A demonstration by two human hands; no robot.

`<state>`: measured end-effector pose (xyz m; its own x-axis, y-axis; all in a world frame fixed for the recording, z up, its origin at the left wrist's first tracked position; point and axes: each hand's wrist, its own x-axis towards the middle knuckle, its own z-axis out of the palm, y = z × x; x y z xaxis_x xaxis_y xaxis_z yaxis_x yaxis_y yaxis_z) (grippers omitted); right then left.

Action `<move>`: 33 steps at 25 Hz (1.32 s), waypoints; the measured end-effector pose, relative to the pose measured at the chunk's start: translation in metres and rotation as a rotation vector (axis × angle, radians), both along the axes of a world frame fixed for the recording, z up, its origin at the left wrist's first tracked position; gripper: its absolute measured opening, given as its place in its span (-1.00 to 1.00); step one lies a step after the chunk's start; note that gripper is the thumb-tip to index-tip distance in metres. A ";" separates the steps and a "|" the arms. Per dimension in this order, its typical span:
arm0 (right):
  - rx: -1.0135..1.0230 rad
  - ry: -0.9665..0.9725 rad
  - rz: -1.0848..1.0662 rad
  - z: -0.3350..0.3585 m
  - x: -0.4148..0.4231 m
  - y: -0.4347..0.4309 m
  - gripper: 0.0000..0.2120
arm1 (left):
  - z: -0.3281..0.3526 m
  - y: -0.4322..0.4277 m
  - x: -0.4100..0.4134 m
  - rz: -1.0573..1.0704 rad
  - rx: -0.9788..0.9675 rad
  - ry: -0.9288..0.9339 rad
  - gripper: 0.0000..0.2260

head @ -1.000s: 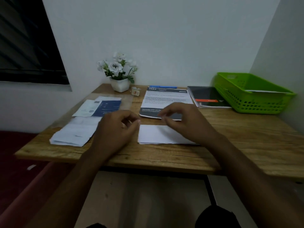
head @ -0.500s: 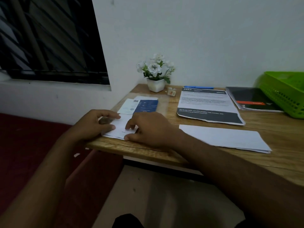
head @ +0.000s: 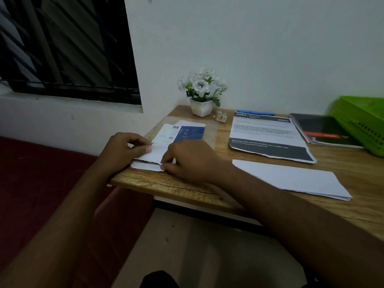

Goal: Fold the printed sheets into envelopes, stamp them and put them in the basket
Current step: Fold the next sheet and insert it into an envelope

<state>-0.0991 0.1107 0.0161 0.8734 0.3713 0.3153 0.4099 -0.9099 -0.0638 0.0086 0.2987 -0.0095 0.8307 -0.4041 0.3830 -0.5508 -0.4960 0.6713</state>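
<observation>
At the table's front left corner lies a small stack of white envelopes (head: 152,157). My left hand (head: 122,151) pinches the top envelope's left end, thumb on top. My right hand (head: 188,160) pinches its near right edge and lifts it off the one below. To the right, a folded white sheet (head: 291,178) lies flat near the table's front. Behind it is a printed sheet (head: 268,136) with dark header and footer. The green basket (head: 362,123) stands at the far right, partly out of frame.
A blue-and-white leaflet (head: 184,133) lies behind my hands. A white pot of white flowers (head: 201,91) stands at the wall, with a small box (head: 222,117) and a blue pen (head: 255,112) beside it. A dark booklet (head: 322,129) lies next to the basket.
Both hands left the folded sheet at the table's middle and moved left to the envelope stack. They now pinch the top envelope, its near edge raised. My view turned left.
</observation>
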 end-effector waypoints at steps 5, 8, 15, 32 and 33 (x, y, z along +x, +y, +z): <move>0.220 -0.068 -0.047 0.000 -0.001 -0.002 -0.79 | 0.002 0.002 0.002 0.029 -0.040 0.048 -0.87; 0.452 -0.207 -0.039 0.008 -0.009 -0.008 -0.82 | 0.001 0.002 0.002 0.086 -0.031 0.044 -0.89; 0.992 -0.419 0.079 0.053 -0.048 -0.036 -0.90 | 0.008 -0.005 -0.018 0.033 -0.299 -0.074 -0.86; 1.341 0.140 -0.203 0.056 -0.098 -0.207 -0.79 | 0.104 -0.140 -0.028 -0.408 -0.192 -0.317 -0.86; 1.347 0.207 -0.213 0.052 -0.095 -0.217 -0.77 | 0.103 -0.148 -0.023 -0.428 -0.146 -0.310 -0.86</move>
